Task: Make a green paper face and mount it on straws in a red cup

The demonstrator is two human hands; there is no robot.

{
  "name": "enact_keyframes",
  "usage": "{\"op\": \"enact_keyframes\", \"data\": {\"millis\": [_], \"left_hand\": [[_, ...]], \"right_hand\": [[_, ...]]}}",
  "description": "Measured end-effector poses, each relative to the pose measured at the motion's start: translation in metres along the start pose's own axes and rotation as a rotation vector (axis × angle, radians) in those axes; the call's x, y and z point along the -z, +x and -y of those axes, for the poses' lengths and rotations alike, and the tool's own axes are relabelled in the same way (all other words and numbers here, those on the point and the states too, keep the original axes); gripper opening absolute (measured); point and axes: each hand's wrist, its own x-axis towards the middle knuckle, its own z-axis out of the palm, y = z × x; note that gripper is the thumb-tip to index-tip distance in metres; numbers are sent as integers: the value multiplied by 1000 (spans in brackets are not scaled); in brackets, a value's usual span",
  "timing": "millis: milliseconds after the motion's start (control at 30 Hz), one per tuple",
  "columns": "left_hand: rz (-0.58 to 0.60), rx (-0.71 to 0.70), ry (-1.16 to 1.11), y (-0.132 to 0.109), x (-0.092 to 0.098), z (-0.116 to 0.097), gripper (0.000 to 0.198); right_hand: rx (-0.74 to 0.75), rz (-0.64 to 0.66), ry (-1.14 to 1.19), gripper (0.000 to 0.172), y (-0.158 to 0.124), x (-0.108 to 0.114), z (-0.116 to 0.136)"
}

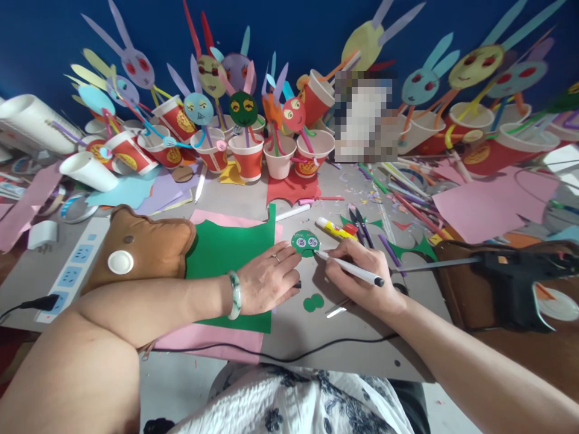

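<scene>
My left hand (268,276) lies flat on the table, fingers stretched out, fingertips pressing the edge of a small green paper disc (306,243) with drawn eyes. A jade bangle sits on that wrist. My right hand (362,274) is closed round a white pen (350,270), its tip touching the disc's right edge. A green paper sheet (226,253) on pink paper lies under my left hand. Two small green paper circles (313,302) rest between my hands.
Several paper cups with paper bunny faces (246,141) crowd the back of the table. A glue stick (335,228), scissors (360,223), paper scraps, a power strip (72,271), a brown cushion (145,244) and a black glue gun (511,274) surround the work spot.
</scene>
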Motion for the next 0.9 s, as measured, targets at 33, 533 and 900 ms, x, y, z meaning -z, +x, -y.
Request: {"op": "enact_keyframes", "data": {"millis": [33, 533, 900], "left_hand": [[2, 0, -3, 0, 0, 0, 24], [2, -7, 9, 0, -1, 1, 25], [5, -8, -3, -1, -1, 1, 24]], "right_hand": [[-5, 1, -3, 13, 0, 0, 0], [-6, -108, 7, 7, -2, 3, 2], [34, 14, -19, 9, 0, 2, 4]]}}
